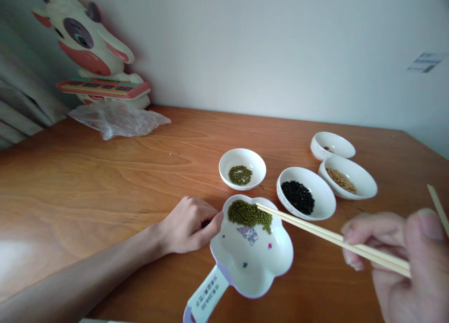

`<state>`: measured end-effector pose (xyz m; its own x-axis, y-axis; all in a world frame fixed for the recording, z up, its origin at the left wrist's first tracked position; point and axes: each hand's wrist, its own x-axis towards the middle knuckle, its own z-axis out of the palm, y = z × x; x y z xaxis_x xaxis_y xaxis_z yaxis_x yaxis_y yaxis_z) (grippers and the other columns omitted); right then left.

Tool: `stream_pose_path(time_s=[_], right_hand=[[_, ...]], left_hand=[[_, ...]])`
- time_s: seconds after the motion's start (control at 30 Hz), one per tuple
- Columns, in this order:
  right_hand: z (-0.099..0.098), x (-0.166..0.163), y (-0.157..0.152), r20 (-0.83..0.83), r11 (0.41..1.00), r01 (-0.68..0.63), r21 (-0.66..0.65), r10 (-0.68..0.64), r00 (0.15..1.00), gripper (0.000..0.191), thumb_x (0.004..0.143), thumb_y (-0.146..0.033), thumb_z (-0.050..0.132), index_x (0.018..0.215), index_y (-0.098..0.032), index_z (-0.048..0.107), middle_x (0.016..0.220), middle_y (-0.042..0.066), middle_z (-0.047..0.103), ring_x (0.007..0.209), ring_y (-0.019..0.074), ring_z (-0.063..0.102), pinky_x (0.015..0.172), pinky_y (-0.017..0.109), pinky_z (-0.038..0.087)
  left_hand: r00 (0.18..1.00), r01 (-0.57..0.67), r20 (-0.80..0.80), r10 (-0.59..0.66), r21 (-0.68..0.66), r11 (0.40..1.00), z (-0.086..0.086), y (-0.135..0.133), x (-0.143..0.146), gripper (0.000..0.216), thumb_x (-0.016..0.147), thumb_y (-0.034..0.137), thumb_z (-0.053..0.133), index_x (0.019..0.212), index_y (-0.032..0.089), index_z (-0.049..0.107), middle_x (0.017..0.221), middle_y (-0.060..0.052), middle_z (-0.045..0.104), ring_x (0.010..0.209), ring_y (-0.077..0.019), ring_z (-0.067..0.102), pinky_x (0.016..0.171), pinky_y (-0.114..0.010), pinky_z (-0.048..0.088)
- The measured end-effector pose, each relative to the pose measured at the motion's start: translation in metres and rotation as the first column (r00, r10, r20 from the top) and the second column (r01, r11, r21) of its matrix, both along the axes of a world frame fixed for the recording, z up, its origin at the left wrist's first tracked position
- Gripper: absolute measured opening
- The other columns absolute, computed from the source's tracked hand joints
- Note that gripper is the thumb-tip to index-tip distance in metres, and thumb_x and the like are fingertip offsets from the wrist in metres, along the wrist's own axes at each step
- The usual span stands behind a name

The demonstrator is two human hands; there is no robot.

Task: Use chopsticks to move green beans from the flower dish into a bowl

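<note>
My right hand (396, 253) grips a pair of wooden chopsticks (315, 229), their tips close together over the green beans. Those mung beans (245, 213) lie gathered at the far side of a white flower-shaped bowl (252, 267) with a lilac rim, cartoon prints and a handle pointing toward me. At the bowl's left edge, my left hand (192, 225) is closed, fingers curled and thumb against the rim. Nothing can be made out between the chopstick tips. Just beyond stands a round white bowl (242, 157) with more mung beans (240, 175) in it.
Black beans (298, 197) fill part of a white bowl (324, 204) to the right. Behind it are a bowl (365, 178) of pale beans (342, 180) and another bowl (342, 145) with a few reddish bits. A cow toy (98, 56) and plastic bag (119, 122) sit far left.
</note>
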<state>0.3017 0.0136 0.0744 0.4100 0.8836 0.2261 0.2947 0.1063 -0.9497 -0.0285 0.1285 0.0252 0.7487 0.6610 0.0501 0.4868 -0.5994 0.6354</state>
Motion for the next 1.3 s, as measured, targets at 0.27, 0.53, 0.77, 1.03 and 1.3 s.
stream_pose_path(time_s=[0.27,0.53,0.77,1.03,1.3], right_hand=[[0.016,-0.034,0.014,0.013,0.997,0.075,0.027,-0.075,0.997,0.060,0.104,-0.064,0.046,0.069,-0.023,0.072,0.066,0.005,0.067,0.063,0.0195,0.060,0.060,0.034,0.044],[0.003,-0.010,0.035,0.106,0.988,-0.153,0.033,0.149,0.983,0.084,0.101,-0.079,0.018,0.064,-0.022,0.067,0.063,0.007,0.062,0.066,0.0227,0.061,0.061,0.036,0.044],[0.001,-0.006,0.034,0.228,0.974,-0.225,0.003,0.219,0.949,0.086,0.102,-0.074,0.005,0.065,-0.023,0.062,0.065,0.007,0.061,0.069,0.0245,0.062,0.064,0.039,0.044],[0.009,-0.033,0.040,0.264,0.977,-0.211,-0.014,0.207,0.942,0.082,0.108,-0.065,0.014,0.074,-0.024,0.075,0.064,0.007,0.067,0.065,0.0223,0.061,0.055,0.035,0.038],[0.005,-0.040,0.051,0.177,0.939,-0.340,-0.056,0.344,0.922,0.092,0.098,-0.081,0.002,0.067,-0.024,0.067,0.067,0.010,0.068,0.069,0.0255,0.067,0.049,0.034,0.042]], left_hand=[[1.000,-0.001,0.025,0.000,0.046,0.999,-0.002,-0.008,0.008,0.045,0.108,0.029,0.038,0.064,0.019,0.041,0.062,0.000,0.054,0.054,-0.0116,0.041,0.058,-0.029,0.032],[1.000,-0.017,0.016,0.016,0.087,0.996,-0.004,-0.003,0.007,0.043,0.111,0.030,0.039,0.070,0.019,0.045,0.067,0.001,0.058,0.058,-0.0118,0.046,0.061,-0.029,0.034],[0.997,0.054,0.046,-0.057,0.077,0.996,0.000,0.008,0.001,0.041,0.112,0.030,0.038,0.073,0.020,0.046,0.069,0.001,0.057,0.061,-0.0123,0.049,0.064,-0.028,0.036],[0.986,0.153,0.054,-0.158,0.084,0.985,-0.003,0.016,-0.005,0.035,0.111,0.026,0.039,0.077,0.021,0.045,0.074,0.000,0.056,0.064,-0.0143,0.050,0.065,-0.031,0.038],[0.971,0.225,0.049,-0.233,0.126,0.966,-0.001,0.022,-0.011,0.034,0.111,0.024,0.038,0.078,0.021,0.045,0.075,-0.001,0.056,0.065,-0.0157,0.051,0.067,-0.032,0.039]])
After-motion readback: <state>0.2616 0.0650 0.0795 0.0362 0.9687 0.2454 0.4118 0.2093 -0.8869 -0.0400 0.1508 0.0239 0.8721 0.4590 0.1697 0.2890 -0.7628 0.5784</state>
